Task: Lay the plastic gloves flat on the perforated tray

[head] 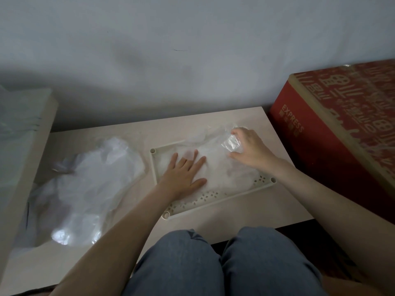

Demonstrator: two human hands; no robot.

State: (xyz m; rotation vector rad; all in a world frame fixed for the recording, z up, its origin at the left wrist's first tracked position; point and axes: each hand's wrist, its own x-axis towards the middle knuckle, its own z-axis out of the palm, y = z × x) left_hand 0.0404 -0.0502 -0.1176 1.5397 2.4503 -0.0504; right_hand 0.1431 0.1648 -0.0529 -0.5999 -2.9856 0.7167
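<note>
A cream perforated tray (205, 198) lies on the low table, right of centre. Thin clear plastic gloves (215, 165) are spread over most of it and spill past its far edge. My left hand (184, 175) presses flat on the gloves at the tray's left half, fingers straight and spread. My right hand (250, 149) is at the tray's far right, its fingers and thumb curled round a shiny bunched part of a glove. A loose heap of more clear plastic gloves (89, 186) lies on the table left of the tray.
The pale table (245, 212) ends at a wall behind. A large red cardboard box (342, 133) stands close on the right. A pale block with plastic on it (23, 146) borders the left side. My knees in jeans (213, 263) are at the table's near edge.
</note>
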